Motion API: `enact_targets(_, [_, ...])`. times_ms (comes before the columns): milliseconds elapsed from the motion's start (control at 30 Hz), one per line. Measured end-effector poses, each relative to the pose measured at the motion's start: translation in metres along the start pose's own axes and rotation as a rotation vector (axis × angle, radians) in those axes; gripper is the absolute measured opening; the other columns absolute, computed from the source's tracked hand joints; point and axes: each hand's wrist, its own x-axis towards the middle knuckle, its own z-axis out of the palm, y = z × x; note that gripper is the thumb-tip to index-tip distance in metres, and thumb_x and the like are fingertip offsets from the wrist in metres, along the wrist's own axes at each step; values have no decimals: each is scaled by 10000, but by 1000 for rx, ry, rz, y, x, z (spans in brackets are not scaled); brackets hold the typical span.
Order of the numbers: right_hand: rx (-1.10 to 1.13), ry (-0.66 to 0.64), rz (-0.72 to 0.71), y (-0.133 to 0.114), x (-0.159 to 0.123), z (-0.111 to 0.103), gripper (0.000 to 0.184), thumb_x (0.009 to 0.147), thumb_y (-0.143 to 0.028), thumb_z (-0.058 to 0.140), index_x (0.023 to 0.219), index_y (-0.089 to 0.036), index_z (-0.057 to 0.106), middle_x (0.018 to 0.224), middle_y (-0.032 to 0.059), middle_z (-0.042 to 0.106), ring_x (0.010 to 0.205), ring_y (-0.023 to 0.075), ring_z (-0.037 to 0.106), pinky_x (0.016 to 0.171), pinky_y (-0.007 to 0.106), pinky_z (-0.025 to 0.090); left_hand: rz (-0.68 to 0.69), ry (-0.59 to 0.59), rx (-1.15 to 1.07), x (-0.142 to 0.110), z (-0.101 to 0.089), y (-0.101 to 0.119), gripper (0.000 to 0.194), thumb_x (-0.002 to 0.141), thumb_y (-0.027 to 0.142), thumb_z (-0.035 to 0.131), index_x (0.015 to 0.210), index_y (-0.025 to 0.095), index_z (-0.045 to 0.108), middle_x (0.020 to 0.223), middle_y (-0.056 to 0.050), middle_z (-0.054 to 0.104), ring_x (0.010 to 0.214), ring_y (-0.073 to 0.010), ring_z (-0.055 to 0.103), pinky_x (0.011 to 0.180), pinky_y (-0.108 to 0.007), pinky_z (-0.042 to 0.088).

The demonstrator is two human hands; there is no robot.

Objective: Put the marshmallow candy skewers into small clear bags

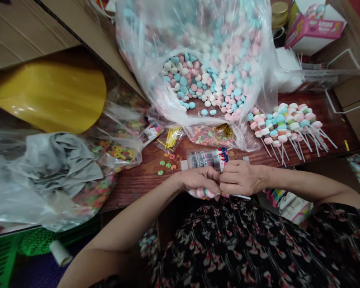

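My left hand (198, 181) is closed around a marshmallow skewer (204, 193) with pink and white pieces, held at the near edge of the wooden table (144, 176). My right hand (239, 178) is closed beside it, fingertips meeting the left hand, pinching the small clear printed wrapper bag (208, 158) and the white stick (241, 196) that pokes out under it. A big clear bag of loose pink, blue and white marshmallows (204, 86) stands open behind. To the right lies a pile of finished marshmallow skewers (283, 124).
A yellow scoop-like object (51, 96) and clear bags of colourful ring candy (114, 154) lie at the left, with a grey cloth in plastic (57, 164). Gold twist ties (172, 136), loose ring candies (167, 162), and a pink box (313, 26) at the back right.
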Motion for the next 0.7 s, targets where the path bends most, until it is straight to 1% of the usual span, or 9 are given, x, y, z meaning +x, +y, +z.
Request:
enact_targets(133, [-79, -100, 87, -8, 6, -3, 162, 974, -258, 442, 935, -181, 579, 962, 59, 627, 790, 146, 510, 655, 298, 311, 1, 23, 470, -30, -15, 34, 321, 735, 458, 736, 831, 152, 736, 686, -10, 667, 575, -114, 557, 524, -209, 418])
enact_targets(200, [-72, -174, 160, -8, 7, 0, 147, 958, -213, 441, 915, -176, 576, 852, 46, 620, 723, 146, 497, 621, 296, 288, 94, 237, 842, -50, -3, 53, 305, 785, 458, 688, 830, 159, 733, 704, -5, 649, 625, -128, 555, 582, -231, 426])
enact_targets(267, [-29, -232, 328, -3, 9, 3, 123, 911, -159, 455, 891, -165, 576, 781, 42, 604, 656, 142, 467, 589, 291, 267, 287, 618, 1265, -63, 24, 64, 266, 843, 415, 631, 873, 165, 718, 751, -20, 633, 688, -148, 551, 647, -264, 442])
enact_targets(333, [92, -165, 598, 7, 13, 3, 121, 872, -146, 450, 847, -158, 568, 734, 32, 581, 613, 131, 430, 569, 276, 261, 472, 948, 1614, -63, 53, 59, 214, 898, 327, 562, 941, 164, 694, 863, -66, 636, 799, -190, 554, 737, -329, 464])
enact_targets(400, [322, 65, 865, 17, 21, -1, 150, 873, -183, 432, 764, -169, 534, 665, -3, 520, 595, 116, 406, 566, 253, 284, 650, 908, 1806, -50, 68, 40, 177, 905, 261, 548, 1016, 198, 671, 950, -75, 640, 861, -208, 555, 786, -367, 474])
enact_targets(467, [622, 326, 1027, 19, 32, -3, 189, 880, -236, 437, 708, -183, 493, 625, -34, 466, 590, 100, 405, 574, 229, 316, 711, 810, 1737, -32, 59, 18, 168, 894, 305, 567, 981, 207, 672, 1036, -91, 644, 921, -228, 567, 798, -382, 492])
enact_targets(533, [928, 441, 1074, 15, 43, 0, 182, 856, -273, 476, 696, -186, 484, 614, -48, 463, 574, 88, 407, 563, 216, 330, 693, 922, 1409, -19, 32, 3, 233, 884, 339, 567, 999, 175, 685, 1006, -109, 657, 901, -228, 595, 796, -383, 514])
enact_targets(600, [1166, 381, 1055, 8, 51, 11, 171, 823, -272, 502, 678, -185, 481, 590, -54, 465, 544, 81, 399, 544, 212, 334, 762, 1088, 919, -17, 4, 0, 291, 909, 350, 515, 1046, 162, 690, 960, -97, 682, 852, -212, 628, 788, -371, 532])
enact_targets(700, [1130, 333, 1051, 7, 56, 31, 162, 816, -252, 503, 672, -188, 466, 593, -54, 468, 563, 86, 422, 571, 214, 356, 879, 1154, 457, -29, -9, 3, 391, 894, 392, 559, 1233, 214, 639, 1278, -97, 619, 1164, -254, 580, 952, -380, 498])
